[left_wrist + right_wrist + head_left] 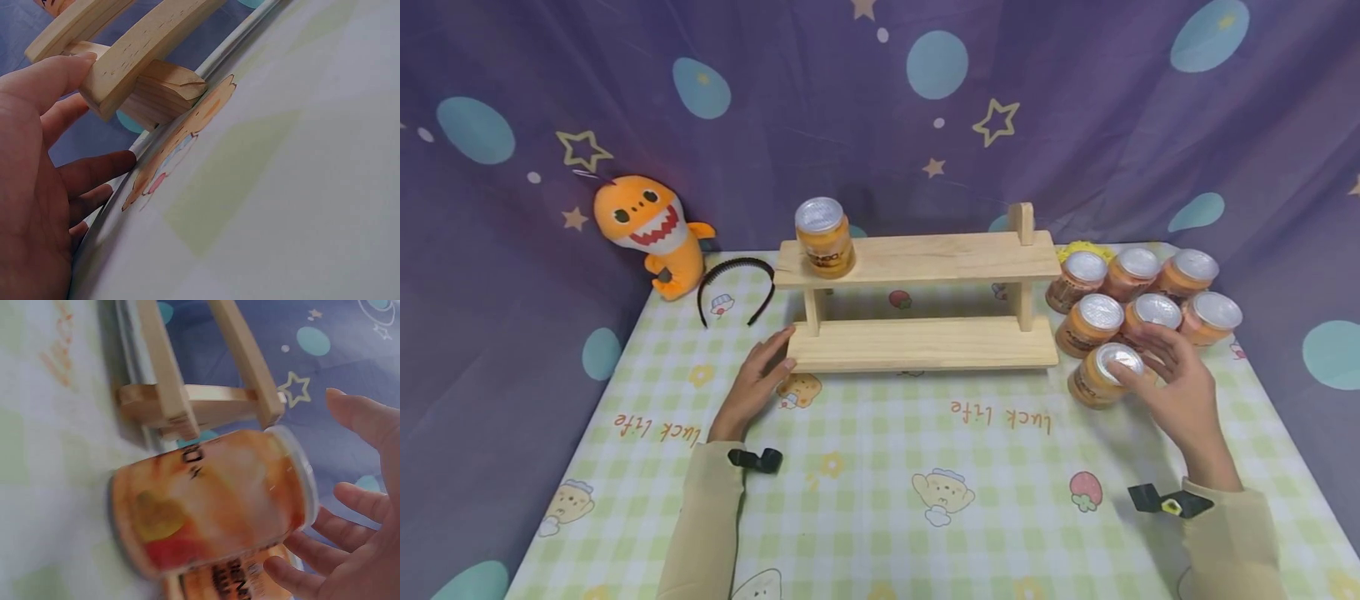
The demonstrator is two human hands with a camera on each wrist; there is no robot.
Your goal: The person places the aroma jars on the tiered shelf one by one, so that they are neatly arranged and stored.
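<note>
A two-tier wooden shelf (925, 343) stands on the table, with one orange jar (825, 242) with a silver lid upright on its top board's left end. My left hand (754, 385) touches the left end of the lower board; in the left wrist view, the thumb (62, 74) lies at the board's corner and the other fingers are spread. At the right, my right hand (1180, 392) is spread loosely over the lid side of the nearest jar (1097, 379). The right wrist view shows this labelled jar (212, 500) beside the fingers, not enclosed by them.
Several similar jars (1090, 327) cluster right of the shelf, near something yellow (1086, 248). An orange shark plush (655, 229) and a black headband (730, 265) are at the back left. A patterned curtain (850, 125) hangs behind the checked tablecloth (880, 500).
</note>
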